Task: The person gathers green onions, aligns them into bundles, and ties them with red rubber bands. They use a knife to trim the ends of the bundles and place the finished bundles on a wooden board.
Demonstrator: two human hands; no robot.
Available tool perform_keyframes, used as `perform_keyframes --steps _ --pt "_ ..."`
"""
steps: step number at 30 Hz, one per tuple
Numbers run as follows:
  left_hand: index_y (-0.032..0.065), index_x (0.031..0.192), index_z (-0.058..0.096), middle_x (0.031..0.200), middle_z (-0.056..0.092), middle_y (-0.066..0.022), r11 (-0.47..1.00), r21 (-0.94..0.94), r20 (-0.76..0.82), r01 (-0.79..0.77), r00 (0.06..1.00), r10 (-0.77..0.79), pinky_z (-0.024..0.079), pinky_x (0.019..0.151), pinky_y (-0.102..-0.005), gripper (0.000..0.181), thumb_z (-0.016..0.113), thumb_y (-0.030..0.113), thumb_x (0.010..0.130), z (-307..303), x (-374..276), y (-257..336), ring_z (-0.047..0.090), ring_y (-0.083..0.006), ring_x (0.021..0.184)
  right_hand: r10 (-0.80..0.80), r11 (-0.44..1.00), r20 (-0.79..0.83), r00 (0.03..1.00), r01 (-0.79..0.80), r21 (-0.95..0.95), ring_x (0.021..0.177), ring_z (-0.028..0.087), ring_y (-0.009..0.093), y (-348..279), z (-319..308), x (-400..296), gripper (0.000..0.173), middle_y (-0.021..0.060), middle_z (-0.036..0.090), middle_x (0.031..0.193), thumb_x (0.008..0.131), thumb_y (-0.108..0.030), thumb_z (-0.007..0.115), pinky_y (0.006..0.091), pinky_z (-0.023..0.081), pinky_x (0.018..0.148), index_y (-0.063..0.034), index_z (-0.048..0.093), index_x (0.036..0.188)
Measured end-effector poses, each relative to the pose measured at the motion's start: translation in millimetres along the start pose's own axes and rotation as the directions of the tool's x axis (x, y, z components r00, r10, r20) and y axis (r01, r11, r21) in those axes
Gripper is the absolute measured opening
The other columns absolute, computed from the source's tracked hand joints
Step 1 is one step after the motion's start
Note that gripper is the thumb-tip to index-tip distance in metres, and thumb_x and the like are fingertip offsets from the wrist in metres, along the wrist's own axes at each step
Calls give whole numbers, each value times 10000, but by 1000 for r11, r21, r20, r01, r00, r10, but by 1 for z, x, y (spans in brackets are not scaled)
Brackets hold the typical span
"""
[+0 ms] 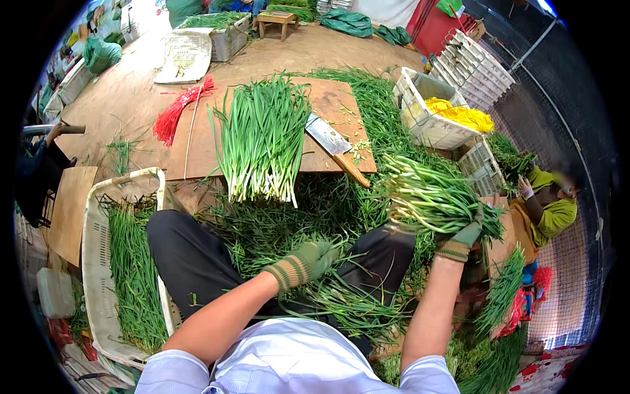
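Note:
My right hand (465,236), in a green glove with a striped cuff, grips a bundle of garlic chives (433,197) by its leafy end, the pale stalk ends pointing left. My left hand (315,261), gloved alike, is over my lap at loose green leaves (354,300); its fingers are partly hidden and blurred. In front of me, a neat bunch of chives (266,138) lies on a wooden board (330,93), its white ends over the near edge. A cleaver (330,138) with a wooden handle rests beside it, near cut bits. Red plastic ties (182,108) lie at the board's left.
A white plastic crate (96,276) of greens stands at my left. More greens (384,123) are heaped right of the board, near a crate with yellow material (433,130). A person (551,207) sits at the far right, another (39,157) at the left.

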State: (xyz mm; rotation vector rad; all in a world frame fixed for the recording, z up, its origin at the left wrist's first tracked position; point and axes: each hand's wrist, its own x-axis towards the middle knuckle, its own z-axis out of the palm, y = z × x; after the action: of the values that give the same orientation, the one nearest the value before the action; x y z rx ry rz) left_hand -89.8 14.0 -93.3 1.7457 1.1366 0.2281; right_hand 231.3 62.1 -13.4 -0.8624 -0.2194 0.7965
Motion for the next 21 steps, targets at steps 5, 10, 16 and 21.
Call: perform_keyframes --steps 5,10,16,21 --pt "48 1429 378 983 644 -134 895 -372 -42 -246 968 249 532 752 -272 575 625 267 958 -1 -13 15 644 -140 830 146 986 193 970 -158 51 939 667 325 -5 -25 -13 384 140 669 1120 981 -351 451 495 580 840 -54 625 1153" --pt "35 1251 557 835 617 -101 845 -350 -465 -404 858 218 509 598 -303 350 603 220 957 -21 -37 103 607 -136 682 151 973 330 932 -198 115 839 677 317 8 -53 -2 344 142 704 976 992 -316 467 468 589 784 -37 669 980" --pt "6 773 634 589 524 -77 806 -264 -506 -530 787 352 439 516 -316 252 604 187 946 -18 -25 87 495 -125 542 111 983 399 910 -159 90 834 684 300 1 -58 -1 314 155 702 976 994 -291 470 472 594 786 -40 659 997" --pt "24 801 658 615 577 -52 969 -246 -67 19 997 -37 457 545 -303 316 596 292 956 -37 -27 39 538 -112 572 159 974 350 923 -204 98 826 683 308 -12 -54 6 344 129 698 997 985 -340 461 475 607 772 -58 651 1039"
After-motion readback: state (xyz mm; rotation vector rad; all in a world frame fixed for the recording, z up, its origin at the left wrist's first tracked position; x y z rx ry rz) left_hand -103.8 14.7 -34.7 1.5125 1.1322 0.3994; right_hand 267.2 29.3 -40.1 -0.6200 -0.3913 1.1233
